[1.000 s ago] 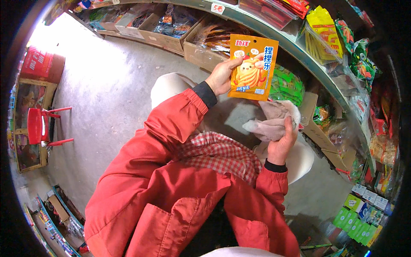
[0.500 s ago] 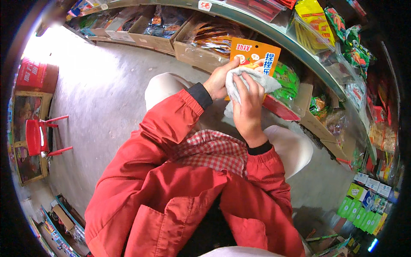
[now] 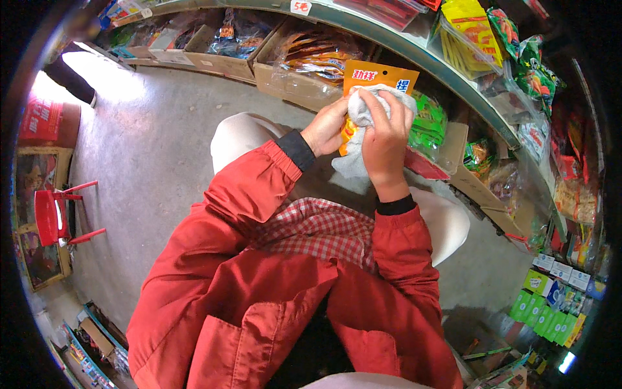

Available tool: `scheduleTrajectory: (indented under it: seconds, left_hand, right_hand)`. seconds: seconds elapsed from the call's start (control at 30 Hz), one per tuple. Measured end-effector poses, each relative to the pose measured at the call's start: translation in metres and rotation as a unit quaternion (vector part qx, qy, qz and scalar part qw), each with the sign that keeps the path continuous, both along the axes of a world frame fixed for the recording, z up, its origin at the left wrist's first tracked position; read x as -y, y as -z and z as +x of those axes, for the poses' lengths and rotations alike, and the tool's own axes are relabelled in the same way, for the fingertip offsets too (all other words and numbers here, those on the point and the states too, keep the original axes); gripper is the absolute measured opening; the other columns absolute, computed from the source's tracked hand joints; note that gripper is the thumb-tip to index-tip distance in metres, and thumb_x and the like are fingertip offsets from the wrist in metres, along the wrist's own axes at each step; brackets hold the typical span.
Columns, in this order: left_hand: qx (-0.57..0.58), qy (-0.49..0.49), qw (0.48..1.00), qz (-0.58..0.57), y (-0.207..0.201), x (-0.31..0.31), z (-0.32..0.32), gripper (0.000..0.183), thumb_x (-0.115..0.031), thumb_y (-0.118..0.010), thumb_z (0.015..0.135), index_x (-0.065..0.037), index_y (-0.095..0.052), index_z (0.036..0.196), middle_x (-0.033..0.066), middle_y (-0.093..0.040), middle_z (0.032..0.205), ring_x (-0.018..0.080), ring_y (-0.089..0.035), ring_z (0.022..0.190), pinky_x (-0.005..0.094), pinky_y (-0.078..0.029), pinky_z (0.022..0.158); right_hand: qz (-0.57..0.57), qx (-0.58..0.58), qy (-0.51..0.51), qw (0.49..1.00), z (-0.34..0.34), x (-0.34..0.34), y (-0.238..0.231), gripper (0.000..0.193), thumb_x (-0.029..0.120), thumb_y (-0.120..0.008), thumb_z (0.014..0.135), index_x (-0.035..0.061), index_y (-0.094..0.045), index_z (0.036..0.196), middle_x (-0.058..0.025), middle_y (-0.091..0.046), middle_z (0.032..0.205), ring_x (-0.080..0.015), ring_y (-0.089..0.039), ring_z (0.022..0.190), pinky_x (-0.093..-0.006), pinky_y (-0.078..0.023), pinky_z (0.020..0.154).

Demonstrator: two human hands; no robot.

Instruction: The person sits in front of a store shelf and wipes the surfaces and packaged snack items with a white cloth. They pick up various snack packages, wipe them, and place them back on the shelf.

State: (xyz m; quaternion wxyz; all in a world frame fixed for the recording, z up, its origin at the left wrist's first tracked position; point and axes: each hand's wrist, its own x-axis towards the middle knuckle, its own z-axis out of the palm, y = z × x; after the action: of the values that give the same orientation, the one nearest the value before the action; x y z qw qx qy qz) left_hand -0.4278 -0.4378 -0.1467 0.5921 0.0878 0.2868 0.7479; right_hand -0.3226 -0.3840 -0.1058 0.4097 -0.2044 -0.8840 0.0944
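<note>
An orange hanging packet (image 3: 381, 72) with a punched hole at its top edge is held up in front of me. My left hand (image 3: 327, 128) grips its left side, thumb toward the front. Bunched in my right hand (image 3: 387, 146) is a pale grey cloth (image 3: 353, 163), pressed against the packet's upper front. One end of the cloth hangs down below between the hands. Cloth and fingers hide most of the packet's face.
Cardboard boxes of wrapped goods (image 3: 295, 84) line the low shelf ahead, with green packets (image 3: 427, 123) to the right. Yellow packets (image 3: 470, 32) sit on the shelf above. A red chair (image 3: 48, 217) stands left. At the far left, a person's dark-clothed leg (image 3: 71, 78) shows.
My right hand has pushed the cloth up over the packet's front, covering more of its print. A person's leg has come into view at the far left.
</note>
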Motion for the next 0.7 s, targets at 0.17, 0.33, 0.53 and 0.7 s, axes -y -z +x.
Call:
scheduleTrajectory:
  seconds: [0.17, 0.33, 0.53, 0.7]
  left_hand:
    - [0.008, 0.027, 0.999, 0.029, -0.004, 0.0, -0.002, 0.039, -0.033, -0.04, 0.096, -0.005, -0.046, 0.122, 0.007, -0.056, 0.116, 0.0172, -0.056, 0.103, 0.0331, -0.044, 0.093]
    - [0.009, 0.023, 0.999, 0.033, -0.009, 0.002, -0.006, 0.043, -0.036, -0.04, 0.095, -0.004, -0.043, 0.125, 0.0094, -0.055, 0.118, 0.0207, -0.055, 0.107, 0.035, -0.045, 0.093]
    - [0.016, -0.017, 0.999, 0.038, -0.012, 0.001, -0.01, 0.046, -0.039, -0.042, 0.094, -0.003, -0.043, 0.125, 0.0125, -0.053, 0.123, 0.0238, -0.055, 0.109, 0.0374, -0.043, 0.095]
    - [0.021, -0.009, 0.999, 0.042, -0.011, 0.0, -0.009, 0.047, -0.038, -0.041, 0.095, -0.003, -0.042, 0.126, 0.0142, -0.051, 0.124, 0.025, -0.053, 0.111, 0.0376, -0.042, 0.097]
  right_hand:
    - [-0.028, 0.005, 0.045, 0.999, 0.007, -0.011, 0.001, 0.045, -0.004, -0.05, 0.071, 0.0124, -0.06, 0.112, -0.0144, -0.05, 0.111, -0.0346, -0.047, 0.102, -0.0428, -0.039, 0.089]
    - [-0.056, 0.075, 0.082, 0.992, 0.022, -0.003, 0.015, 0.053, -0.008, -0.049, 0.068, 0.012, -0.056, 0.116, -0.0138, -0.049, 0.112, -0.0351, -0.045, 0.104, -0.0438, -0.036, 0.092]
    - [-0.026, 0.063, 0.014, 0.998, 0.035, 0.021, 0.029, 0.053, -0.005, -0.055, 0.069, 0.0114, -0.05, 0.12, -0.0147, -0.045, 0.114, -0.0361, -0.044, 0.103, -0.046, -0.036, 0.092]
    - [-0.043, 0.058, -0.014, 0.997, 0.033, 0.036, 0.028, 0.055, -0.007, -0.056, 0.066, 0.0112, -0.051, 0.118, -0.0134, -0.046, 0.111, -0.0353, -0.045, 0.101, -0.045, -0.038, 0.091]
